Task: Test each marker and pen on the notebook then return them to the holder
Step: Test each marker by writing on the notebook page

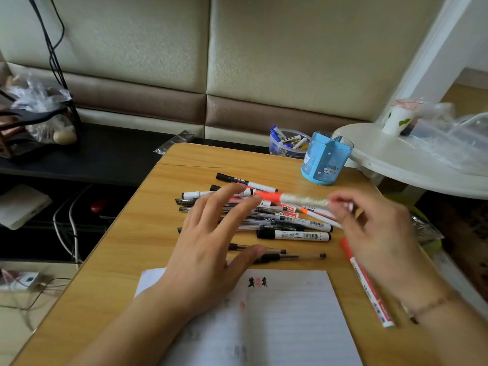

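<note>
With my right hand (369, 231) pinching the orange marker (295, 199) above the pile of pens (277, 220) and my left hand (211, 247) open beside it, I should uncap it squarely, then stroke lightly on the notebook (290, 313).

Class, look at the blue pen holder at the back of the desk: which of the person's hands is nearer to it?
Right. The right hand, gripping an orange marker, sits just in front of the blue pen holder; the left hand hovers open over the pile of pens, farther left.
</note>
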